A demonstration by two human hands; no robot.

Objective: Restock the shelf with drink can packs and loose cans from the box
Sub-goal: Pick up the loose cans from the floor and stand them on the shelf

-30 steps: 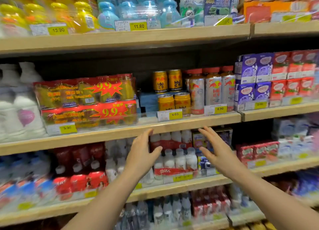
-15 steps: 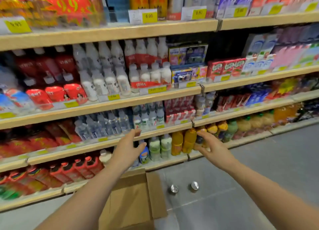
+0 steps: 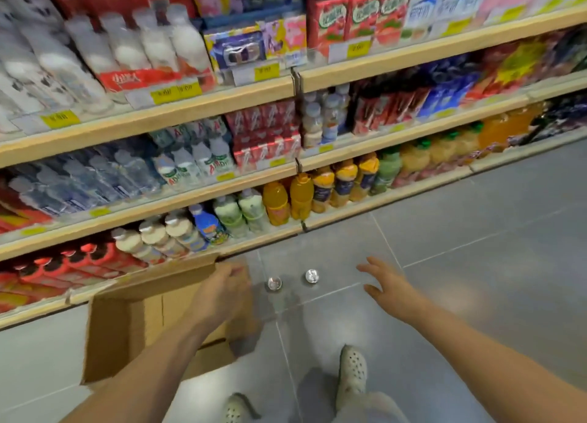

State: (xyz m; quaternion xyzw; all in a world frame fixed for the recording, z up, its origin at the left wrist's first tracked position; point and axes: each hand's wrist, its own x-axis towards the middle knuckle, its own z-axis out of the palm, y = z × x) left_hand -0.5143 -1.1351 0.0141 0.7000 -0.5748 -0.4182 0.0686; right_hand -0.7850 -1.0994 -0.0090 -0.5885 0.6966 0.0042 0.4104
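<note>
head view: looking down at store floor in front of shelving, frame motion-blurred
box (image 3: 133, 324): brown cardboard, open top, on grey tile floor against bottom shelf edge; long axis runs roughly left-right along the shelf front; right flap folded out toward the cans; inside not readable, cannot tell what it holds
loose cans: two, standing upright on the floor, silver tops facing up at camera; left can (image 3: 273, 283), right can (image 3: 312, 276); side by side, small gap between them, just right of the box flap, near bottom shelf edge; long axes vertical
left hand (image 3: 222, 290): reaching forward over right end of the box, fingers loosely curled downward, holds nothing visible; fingertips blurred near the flap, contact with flap cannot tell
right hand (image 3: 389, 287): out over the floor right of the cans, fingers spread and straight, palm down, empty, clear of both cans
hands: apart, the two cans sit on the floor between them
shelf (image 3: 178, 106): wood-edged tiers, yellow price tags on front lips; white bottles upper left, red cartons upper right, water bottles mid left, orange and green bottles on bottom tier
floor (image 3: 476, 263): grey tiles, pale grout lines
feet: two light perforated clogs at bottom edge, right shoe (image 3: 352, 371) ahead of left shoe (image 3: 236, 408)
</note>
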